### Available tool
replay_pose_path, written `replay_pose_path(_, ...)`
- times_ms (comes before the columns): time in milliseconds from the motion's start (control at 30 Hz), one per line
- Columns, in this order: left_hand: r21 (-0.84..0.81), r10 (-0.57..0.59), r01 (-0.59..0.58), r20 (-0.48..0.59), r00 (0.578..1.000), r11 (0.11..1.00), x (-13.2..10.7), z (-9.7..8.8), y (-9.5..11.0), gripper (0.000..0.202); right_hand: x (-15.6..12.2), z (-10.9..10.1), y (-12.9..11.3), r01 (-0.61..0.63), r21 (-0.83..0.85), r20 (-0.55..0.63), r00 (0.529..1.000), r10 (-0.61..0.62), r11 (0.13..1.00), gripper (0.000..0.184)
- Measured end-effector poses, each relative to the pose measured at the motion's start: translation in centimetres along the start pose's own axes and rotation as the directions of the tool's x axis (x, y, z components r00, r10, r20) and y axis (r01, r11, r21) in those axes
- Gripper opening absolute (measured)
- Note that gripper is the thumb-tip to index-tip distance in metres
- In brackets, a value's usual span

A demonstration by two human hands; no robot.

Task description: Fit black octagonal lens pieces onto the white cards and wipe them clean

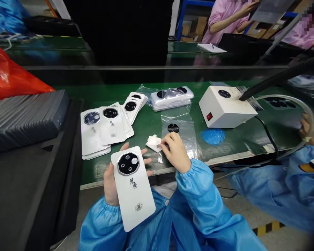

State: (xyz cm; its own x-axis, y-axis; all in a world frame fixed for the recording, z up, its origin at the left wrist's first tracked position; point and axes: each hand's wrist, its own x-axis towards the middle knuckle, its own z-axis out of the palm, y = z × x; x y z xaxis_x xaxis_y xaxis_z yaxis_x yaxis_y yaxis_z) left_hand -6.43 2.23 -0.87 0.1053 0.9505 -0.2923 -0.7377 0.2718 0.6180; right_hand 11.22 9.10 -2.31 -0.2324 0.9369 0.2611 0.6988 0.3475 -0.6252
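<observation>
My left hand (112,181) grips a white phone back cover (134,191) with a black octagonal camera ring, held upright over my lap. My right hand (174,150) rests on the green table edge, fingers pinched on a small white cloth (154,142). Under that hand lies a clear plastic bag (181,134) with a black camera ring piece (173,128) in it. Left of my hands, several white back covers (108,127) are fanned out on the table.
A stack of bagged covers (171,97) lies farther back. A white box with a red switch (226,106) and a black hose stands at the right, a blue blob (212,136) before it. Grey trays (23,116) sit left. A co-worker's blue sleeve (290,188) is at the right.
</observation>
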Motion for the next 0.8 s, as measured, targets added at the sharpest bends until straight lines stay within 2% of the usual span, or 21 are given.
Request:
replay_pose_path(67, -0.002, -0.004, 0.004, 0.055, 0.998, 1.000, -0.1, 0.0, -0.3, 0.051, -0.8, -1.1, -0.6, 0.031, 0.086, 0.009, 0.999, -0.032, 0.996, 0.010)
replay_pose_path(133, 0.021, -0.016, 0.013, 0.164, 0.986, 1.000, -0.3, -0.1, -0.6, 0.053, -1.8, -2.3, -1.3, 0.058, 0.176, 0.036, 0.997, -0.065, 0.983, 0.010)
replay_pose_path(233, 0.221, -0.053, -0.040, 0.397, 0.916, 0.974, -1.0, -0.2, -0.9, 0.065, -3.3, -3.8, -2.2, 0.055, 0.258, 0.069, 0.995, -0.076, 0.964, 0.012)
replay_pose_path(300, 0.362, -0.066, -0.128, 0.477, 0.877, 0.923, -1.5, -0.1, -0.8, 0.069, -3.9, -4.4, -2.7, 0.042, 0.308, 0.091, 0.993, -0.074, 0.950, 0.014)
replay_pose_path(400, 0.451, -0.033, -0.218, 0.485, 0.874, 0.865, -2.0, 0.4, -0.6, 0.067, -4.4, -5.0, -3.1, 0.018, 0.398, 0.134, 0.988, -0.077, 0.917, 0.016)
replay_pose_path(433, 0.476, -0.043, -0.241, 0.511, 0.859, 0.846, -2.0, 0.6, -0.6, 0.066, -4.5, -5.1, -3.3, 0.007, 0.416, 0.141, 0.987, -0.073, 0.909, 0.016)
replay_pose_path(533, 0.549, -0.131, -0.303, 0.615, 0.778, 0.779, -1.9, 0.8, -0.4, 0.064, -4.6, -5.2, -3.4, -0.013, 0.431, 0.143, 0.988, -0.054, 0.902, 0.015)
replay_pose_path(600, 0.571, -0.156, -0.339, 0.647, 0.746, 0.748, -1.7, 0.7, -0.3, 0.062, -4.7, -5.1, -3.3, -0.011, 0.440, 0.141, 0.988, -0.057, 0.898, 0.015)
replay_pose_path(800, 0.554, -0.119, -0.375, 0.661, 0.741, 0.743, -1.4, 0.3, 0.0, 0.058, -4.9, -5.0, -2.5, -0.017, 0.485, 0.085, 0.996, -0.027, 0.874, 0.010)
